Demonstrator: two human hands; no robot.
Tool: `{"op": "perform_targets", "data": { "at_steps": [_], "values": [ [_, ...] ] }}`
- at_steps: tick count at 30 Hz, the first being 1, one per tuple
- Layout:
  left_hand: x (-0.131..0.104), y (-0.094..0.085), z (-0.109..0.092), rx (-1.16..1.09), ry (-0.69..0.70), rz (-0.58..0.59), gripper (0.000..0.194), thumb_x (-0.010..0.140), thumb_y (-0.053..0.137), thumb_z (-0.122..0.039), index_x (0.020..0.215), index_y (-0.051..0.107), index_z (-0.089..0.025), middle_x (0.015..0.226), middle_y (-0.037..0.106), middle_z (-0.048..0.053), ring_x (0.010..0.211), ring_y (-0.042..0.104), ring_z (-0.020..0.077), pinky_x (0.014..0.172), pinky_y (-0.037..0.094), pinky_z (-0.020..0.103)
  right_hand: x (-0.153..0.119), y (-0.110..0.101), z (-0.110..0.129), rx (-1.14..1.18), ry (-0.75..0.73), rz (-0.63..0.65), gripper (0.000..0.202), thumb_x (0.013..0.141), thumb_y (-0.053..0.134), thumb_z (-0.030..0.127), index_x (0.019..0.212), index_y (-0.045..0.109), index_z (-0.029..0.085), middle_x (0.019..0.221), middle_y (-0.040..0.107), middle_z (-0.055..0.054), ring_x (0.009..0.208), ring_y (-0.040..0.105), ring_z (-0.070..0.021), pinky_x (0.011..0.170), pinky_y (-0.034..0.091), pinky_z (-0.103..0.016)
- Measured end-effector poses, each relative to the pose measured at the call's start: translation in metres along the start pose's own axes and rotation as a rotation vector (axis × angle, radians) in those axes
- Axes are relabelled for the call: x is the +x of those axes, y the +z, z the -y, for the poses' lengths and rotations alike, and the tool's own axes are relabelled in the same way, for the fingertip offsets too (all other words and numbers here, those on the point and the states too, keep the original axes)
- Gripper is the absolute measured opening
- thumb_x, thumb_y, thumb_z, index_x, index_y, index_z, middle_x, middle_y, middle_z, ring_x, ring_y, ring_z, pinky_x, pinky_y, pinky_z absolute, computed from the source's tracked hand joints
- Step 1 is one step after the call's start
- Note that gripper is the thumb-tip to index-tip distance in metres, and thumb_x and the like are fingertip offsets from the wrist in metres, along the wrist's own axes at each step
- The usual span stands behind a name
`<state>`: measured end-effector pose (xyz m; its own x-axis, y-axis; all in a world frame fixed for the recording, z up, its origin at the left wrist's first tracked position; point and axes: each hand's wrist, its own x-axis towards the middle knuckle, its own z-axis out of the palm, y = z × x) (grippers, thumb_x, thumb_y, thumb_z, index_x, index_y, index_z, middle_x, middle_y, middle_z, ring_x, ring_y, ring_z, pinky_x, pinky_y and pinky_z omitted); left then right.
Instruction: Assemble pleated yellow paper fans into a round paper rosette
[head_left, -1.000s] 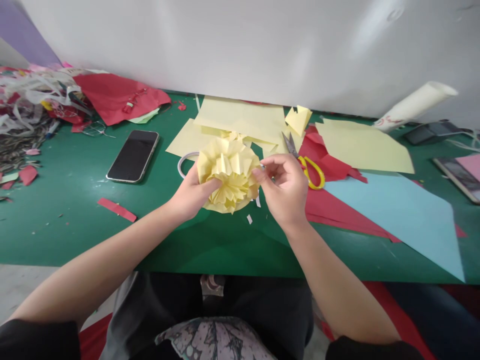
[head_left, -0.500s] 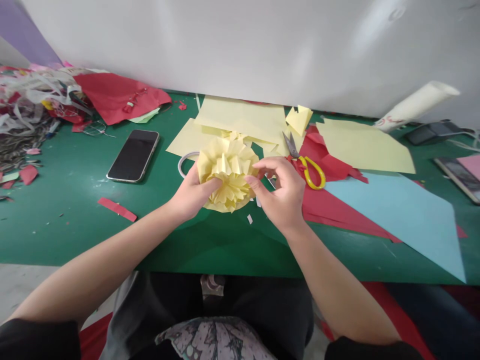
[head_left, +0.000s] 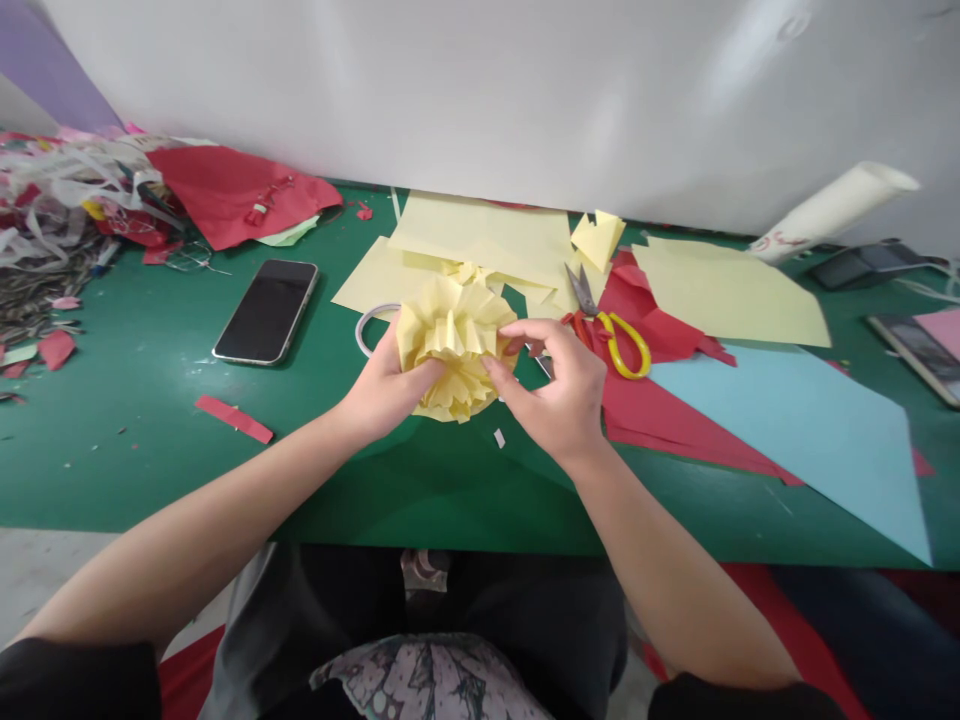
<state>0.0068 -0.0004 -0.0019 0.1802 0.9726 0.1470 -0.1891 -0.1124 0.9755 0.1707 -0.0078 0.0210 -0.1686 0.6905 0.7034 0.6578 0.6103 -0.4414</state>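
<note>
Flower of pleated yellow paper [head_left: 450, 320], held up at the middle of a green surface [head_left: 450, 500], between both hands. Gripped from the left by the left hand [head_left: 375, 395], thumb laid over the front folds, rest of the fingers mostly hidden behind. Over on the right edge, right hand [head_left: 559, 390] with thumb and index fingertips up against the frilly bit, only a narrow gap between them. Can't tell if actually pinching a fold there or just touching it.

Just left of the flower, partly covered by it, a white ring [head_left: 362, 325]. Further left, a phone [head_left: 266, 312] lying screen up, with a red strip [head_left: 234, 419] on the near side of it. Far left, a messy heap of scraps [head_left: 45, 230], plus a big red sheet [head_left: 225, 195] right next to it.

Behind the flower, pale yellow sheets [head_left: 480, 230] overlapping. Just right of the right hand, scissors [head_left: 602, 318] with a yellow handle, blades slightly apart and pointing far. Around those, red paper [head_left: 675, 430], then a blue sheet [head_left: 802, 420] on top of some of it, near right. Far right, a white tube [head_left: 832, 210] leaning up at a slant.
</note>
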Motion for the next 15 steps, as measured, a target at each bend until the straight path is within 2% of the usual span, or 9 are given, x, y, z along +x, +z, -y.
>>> {"op": "perform_targets", "data": {
  "at_steps": [5,11,15],
  "values": [
    [0.0001,-0.0013,0.0022,0.013,0.027,0.004,0.035,0.071,0.055,-0.012,0.105,0.05,-0.018,0.102,0.058,0.007,0.098,0.058,0.0227,0.081,0.051,0.037,-0.0004,0.0016,-0.0009,-0.032,-0.059,-0.021,0.011,0.074,0.058,0.017,0.084,0.055,0.019,0.073,0.063,-0.001,0.066,0.058,-0.0113,0.063,0.049,-0.025],
    [-0.0002,-0.0016,0.0022,0.032,0.04,0.005,0.035,0.071,0.053,-0.01,0.105,0.049,-0.018,0.102,0.058,0.006,0.097,0.059,0.0219,0.078,0.052,0.035,-0.0013,0.0009,0.0005,-0.043,-0.102,-0.023,0.009,0.077,0.054,0.018,0.085,0.053,0.022,0.074,0.062,0.0,0.068,0.059,-0.0128,0.063,0.049,-0.029],
    [-0.0009,-0.0022,0.0022,0.012,0.04,0.019,0.036,0.072,0.052,-0.009,0.107,0.049,-0.019,0.104,0.059,0.006,0.099,0.058,0.0223,0.078,0.052,0.034,-0.0005,-0.0008,-0.0012,0.056,-0.036,-0.056,0.008,0.079,0.052,0.022,0.087,0.054,0.022,0.086,0.06,-0.004,0.086,0.057,-0.0167,0.069,0.048,-0.033]
  ]
}}
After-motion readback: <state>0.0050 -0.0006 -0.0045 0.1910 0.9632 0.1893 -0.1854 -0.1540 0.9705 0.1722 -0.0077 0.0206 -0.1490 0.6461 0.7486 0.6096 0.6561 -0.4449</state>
